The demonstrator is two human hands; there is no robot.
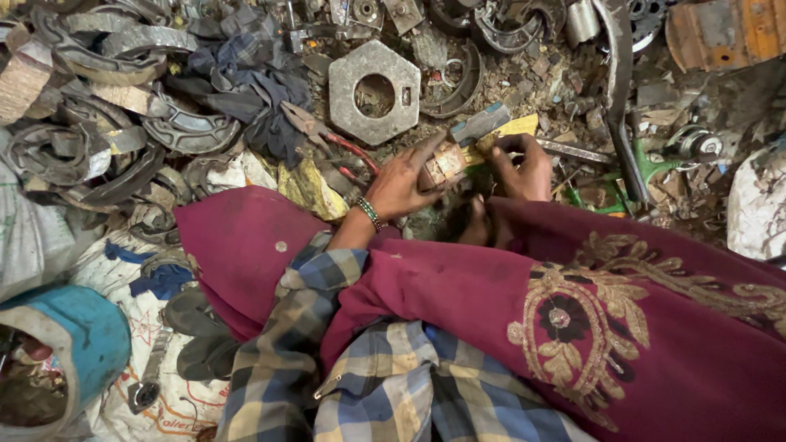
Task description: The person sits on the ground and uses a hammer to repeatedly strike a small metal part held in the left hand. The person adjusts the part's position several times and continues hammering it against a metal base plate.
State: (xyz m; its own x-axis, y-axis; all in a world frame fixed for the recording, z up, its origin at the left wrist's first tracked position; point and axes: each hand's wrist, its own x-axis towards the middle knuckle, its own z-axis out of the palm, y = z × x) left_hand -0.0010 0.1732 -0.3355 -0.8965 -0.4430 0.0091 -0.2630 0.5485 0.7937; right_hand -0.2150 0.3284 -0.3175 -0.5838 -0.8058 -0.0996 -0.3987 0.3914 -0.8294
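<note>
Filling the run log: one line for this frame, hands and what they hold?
left hand: grips small brown block | right hand: on yellow strip | near: hexagonal metal plate, pliers, brake shoes

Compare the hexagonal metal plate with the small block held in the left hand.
The hexagonal plate is grey and has a big round hole; the block is brownish with pale, worn faces and no visible hole. The plate is clearly larger. It lies flat and untouched among the scrap, while the block is gripped by the left hand, with the right hand close beside it. Both look dirty and worn.
</note>
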